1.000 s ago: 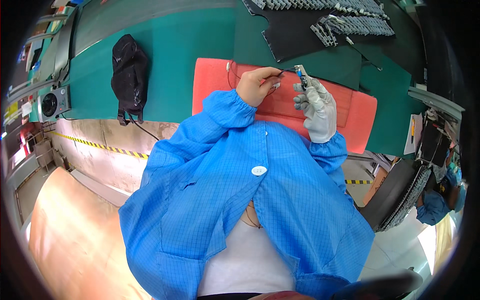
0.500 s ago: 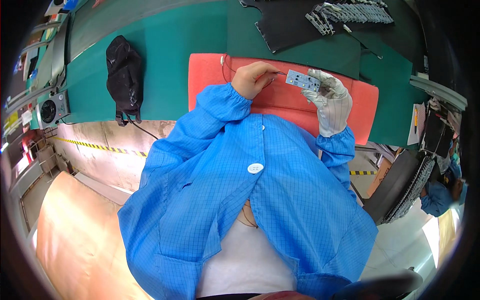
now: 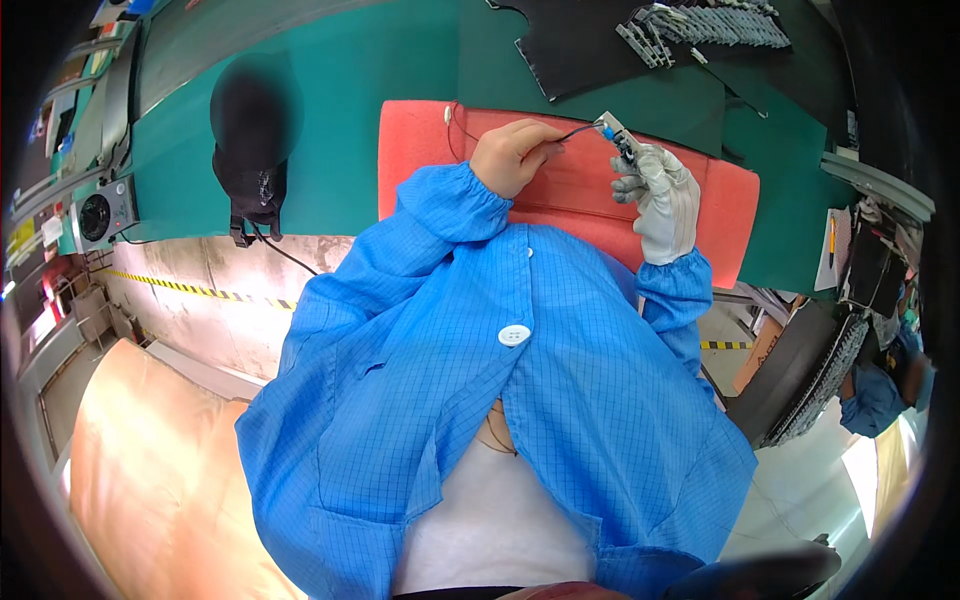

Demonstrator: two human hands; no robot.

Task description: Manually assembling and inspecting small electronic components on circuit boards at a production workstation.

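Note:
My left hand [image 3: 508,155] is bare and pinches a thin dark wire [image 3: 570,132] that runs to the right. My right hand [image 3: 660,190], in a white glove, holds a small grey part with a blue piece [image 3: 616,134] upright at its fingertips. The wire's end meets that part. Both hands hover over a red mat [image 3: 720,215] on the green table [image 3: 340,120]. My blue coat sleeves cover both forearms.
A black pouch [image 3: 250,150] lies on the green table to the left. A black mat [image 3: 570,50] at the far edge carries a row of grey parts [image 3: 700,25]. A small fan unit [image 3: 100,212] sits far left. Another person in blue [image 3: 880,385] is at the right edge.
The small part has turned from lying flat to standing upright in my right hand. My left hand drew the wire out and now holds it up to the part.

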